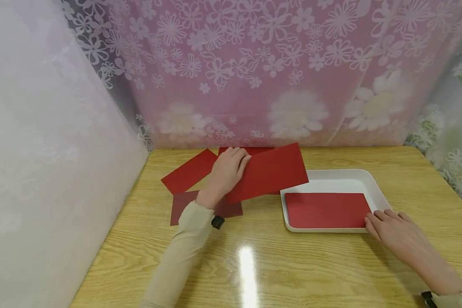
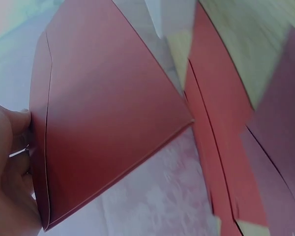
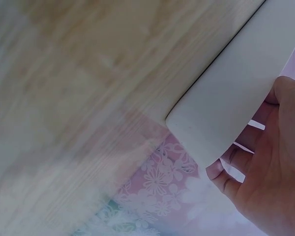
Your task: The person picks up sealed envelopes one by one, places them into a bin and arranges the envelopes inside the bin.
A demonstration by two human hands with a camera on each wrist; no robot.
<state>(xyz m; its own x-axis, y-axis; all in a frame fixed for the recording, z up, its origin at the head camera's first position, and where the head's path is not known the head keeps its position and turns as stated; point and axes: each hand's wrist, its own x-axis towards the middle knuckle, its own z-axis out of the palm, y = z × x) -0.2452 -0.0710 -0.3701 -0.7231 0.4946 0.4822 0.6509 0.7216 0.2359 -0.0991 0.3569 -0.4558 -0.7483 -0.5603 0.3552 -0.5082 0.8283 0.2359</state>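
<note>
My left hand [image 1: 224,173] grips one end of a red envelope [image 1: 273,171], raised and tilted above the table, its far corner over the left rim of a white tray [image 1: 342,179]. In the left wrist view the held envelope [image 2: 103,103] shows its flap crease. Under and around that hand lie more envelopes: a red one [image 1: 190,171] at left, another at the back, partly covered, and a darker one [image 1: 231,209] in front. Another red envelope [image 1: 327,210] lies flat in the tray. At the tray's near right corner, my right hand [image 1: 398,233] holds the rim, fingers curled over it.
The wooden table [image 1: 292,269] carries everything, with a bright light reflection near its front. A pink floral curtain [image 1: 235,77] hangs along the back edge, and a whitish sheet [image 1: 54,141] borders the left side.
</note>
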